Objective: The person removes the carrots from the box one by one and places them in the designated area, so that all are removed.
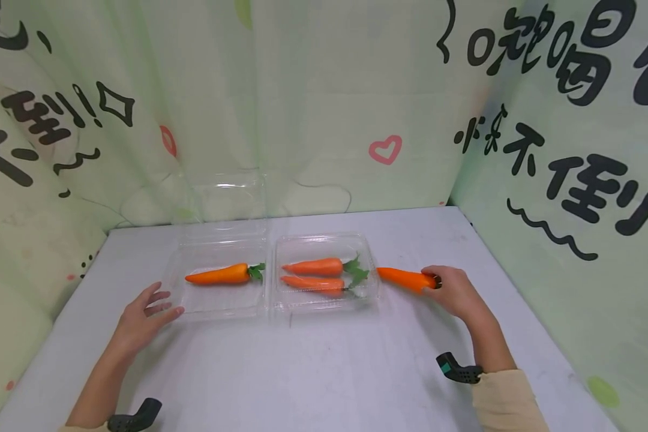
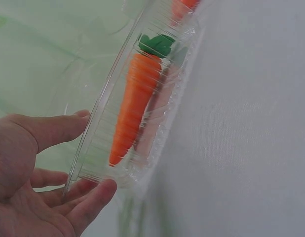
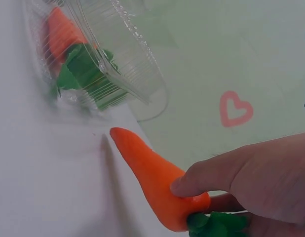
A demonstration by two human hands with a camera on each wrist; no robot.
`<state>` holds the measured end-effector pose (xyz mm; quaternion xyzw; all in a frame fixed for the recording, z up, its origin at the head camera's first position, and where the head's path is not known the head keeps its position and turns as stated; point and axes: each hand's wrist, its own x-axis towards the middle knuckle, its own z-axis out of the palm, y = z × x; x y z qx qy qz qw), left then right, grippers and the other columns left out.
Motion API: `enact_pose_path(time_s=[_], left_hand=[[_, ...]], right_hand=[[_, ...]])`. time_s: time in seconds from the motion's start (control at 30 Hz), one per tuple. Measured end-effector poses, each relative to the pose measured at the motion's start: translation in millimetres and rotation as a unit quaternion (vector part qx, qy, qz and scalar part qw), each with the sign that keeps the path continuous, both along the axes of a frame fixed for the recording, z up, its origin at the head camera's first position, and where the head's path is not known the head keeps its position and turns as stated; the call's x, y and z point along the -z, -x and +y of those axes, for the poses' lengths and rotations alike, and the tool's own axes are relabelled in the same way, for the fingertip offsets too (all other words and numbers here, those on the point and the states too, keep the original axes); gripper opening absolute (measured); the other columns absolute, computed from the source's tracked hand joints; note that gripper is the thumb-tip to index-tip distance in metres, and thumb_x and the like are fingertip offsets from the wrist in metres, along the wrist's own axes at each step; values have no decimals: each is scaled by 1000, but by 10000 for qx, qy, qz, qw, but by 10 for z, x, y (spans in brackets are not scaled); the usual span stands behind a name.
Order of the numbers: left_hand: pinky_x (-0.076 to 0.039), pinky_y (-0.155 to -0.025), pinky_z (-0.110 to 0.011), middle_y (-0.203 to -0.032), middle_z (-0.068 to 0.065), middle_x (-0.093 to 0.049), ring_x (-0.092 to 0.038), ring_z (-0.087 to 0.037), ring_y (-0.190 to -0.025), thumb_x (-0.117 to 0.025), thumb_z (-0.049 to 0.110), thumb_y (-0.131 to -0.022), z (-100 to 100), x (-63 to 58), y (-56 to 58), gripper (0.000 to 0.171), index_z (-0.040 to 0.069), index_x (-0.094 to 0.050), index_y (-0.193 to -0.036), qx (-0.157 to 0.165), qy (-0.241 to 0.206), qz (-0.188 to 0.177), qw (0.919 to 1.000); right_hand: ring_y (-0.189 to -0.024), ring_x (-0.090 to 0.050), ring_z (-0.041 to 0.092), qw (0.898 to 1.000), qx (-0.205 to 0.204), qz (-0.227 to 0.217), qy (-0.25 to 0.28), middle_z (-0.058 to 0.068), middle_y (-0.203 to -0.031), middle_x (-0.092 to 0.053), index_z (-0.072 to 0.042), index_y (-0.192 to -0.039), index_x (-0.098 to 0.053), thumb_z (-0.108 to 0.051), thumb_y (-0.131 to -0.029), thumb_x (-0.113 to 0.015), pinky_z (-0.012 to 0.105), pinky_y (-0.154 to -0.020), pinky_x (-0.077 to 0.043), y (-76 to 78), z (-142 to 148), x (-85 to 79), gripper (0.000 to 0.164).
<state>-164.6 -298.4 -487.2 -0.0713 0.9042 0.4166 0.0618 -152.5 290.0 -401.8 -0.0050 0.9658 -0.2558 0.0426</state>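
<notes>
- Carrot (image 1: pixel 402 279), gripped at its leafy end by the right hand (image 1: pixel 456 292): carried low, it could snag the right tray (image 1: pixel 324 306).
- Left hand (image 1: pixel 142 316), fingers relaxed, at left tray (image 1: pixel 224 306): nudging could shift it.

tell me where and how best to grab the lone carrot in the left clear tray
Probably pinch the carrot across its thick end, just short of the leaves, coming from above: it lies on its side with the tray walls around it, and the other end tapers.

The left wrist view's top edge crops one carrot (image 2: pixel 182 9).
</notes>
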Motion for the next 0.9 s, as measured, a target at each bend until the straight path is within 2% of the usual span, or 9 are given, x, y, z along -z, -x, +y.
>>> enact_pose_path(time_s=[0.1,0.23,0.33,0.4,0.5,0.73,0.9], left_hand=[[-43,-101,-62,-153,-24,-33,-37,-46,-136,-61,58,-86,100,-198,-88,103,12,-3,-156,30,-35,-167,9999],[-41,-104,-61,-154,-25,-30,-35,-45,-138,-62,49,-90,198,-406,-166,98,9,-1,-156,49,-47,-356,9993],[-41,-104,-61,-154,-25,-31,-36,-45,-137,-62,49,-90,207,-417,-173,98,8,-2,-156,62,-46,-342,9994],[-41,-104,-60,-153,-25,-31,-36,-45,-137,-62,47,-90,251,-474,-199,97,8,-3,-156,33,-39,-395,9992],[-41,-104,-60,-153,-25,-31,-36,-45,-137,-63,47,-90,245,-470,-197,97,8,-2,-156,29,-50,-394,9992],[-44,-103,-58,-153,-21,-34,-39,-42,-136,-64,53,-87,143,-295,-100,100,13,-5,-157,-15,62,-250,9997],[-41,-104,-61,-154,-23,-32,-37,-45,-137,-65,52,-87,112,-235,-91,102,12,-3,-156,16,-57,-266,9996]], right_hand=[[-103,-56,36,10000,79,59,-18,27,-124,-60,6,-128,-57,-9,-90,-66,54,-96,-51,10,18,11,42],[-105,-55,37,9999,130,96,-2,28,-126,-58,5,-130,-56,-9,-90,-65,56,-97,-50,31,42,34,43],[-106,-55,38,9998,120,138,22,28,-127,-58,5,-130,-55,-9,-90,-65,56,-98,-49,54,65,60,43],[-108,-55,39,9998,107,175,38,28,-127,-57,5,-130,-55,-8,-90,-65,56,-98,-49,75,79,75,43],[-110,-54,41,9997,74,217,41,29,-129,-56,6,-130,-55,-8,-90,-65,57,-99,-48,133,88,99,43],[-117,-50,42,9994,190,267,88,28,-132,-54,4,-133,-53,-9,-91,-64,58,-103,-44,259,131,153,45],[-120,-47,43,9993,208,291,138,27,-135,-52,3,-134,-52,-9,-92,-64,60,-106,-41,337,161,204,46]])
